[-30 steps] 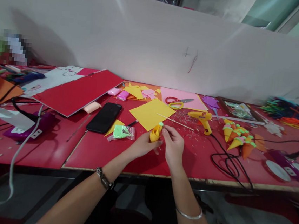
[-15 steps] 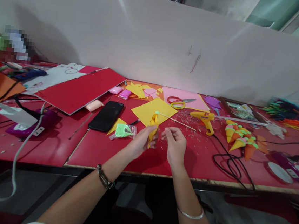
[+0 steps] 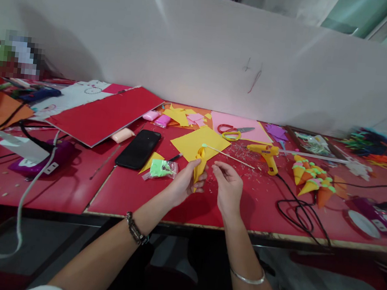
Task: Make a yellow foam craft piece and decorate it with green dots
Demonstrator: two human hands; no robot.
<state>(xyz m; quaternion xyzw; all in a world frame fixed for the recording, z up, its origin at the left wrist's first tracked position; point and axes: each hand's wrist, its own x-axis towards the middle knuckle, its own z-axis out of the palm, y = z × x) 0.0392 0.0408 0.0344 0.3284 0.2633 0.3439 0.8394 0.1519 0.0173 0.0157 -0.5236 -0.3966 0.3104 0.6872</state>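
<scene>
My left hand (image 3: 183, 184) is closed round a small yellow paper cone (image 3: 200, 165), held upright just above the red table (image 3: 134, 194). My right hand (image 3: 228, 185) hovers beside it with its fingers curled and a little apart, holding nothing that I can see. A thin wooden stick (image 3: 228, 155) with a green tip lies just beyond the cone, across a yellow paper sheet (image 3: 194, 140). A bag with green clay (image 3: 162, 168) lies left of my left hand.
A black phone (image 3: 139, 149), a red board (image 3: 102, 113), a yellow glue gun (image 3: 264, 153) with a black cable (image 3: 296, 209), scissors (image 3: 231, 131) on pink paper, finished paper cones (image 3: 308, 176) and purple power strips (image 3: 38, 159) lie around. A white partition (image 3: 202, 50) closes the back.
The right hand has let go of the green-tipped stick, which now lies on the table, and has drawn back from the cone. The left hand has turned the cone upright.
</scene>
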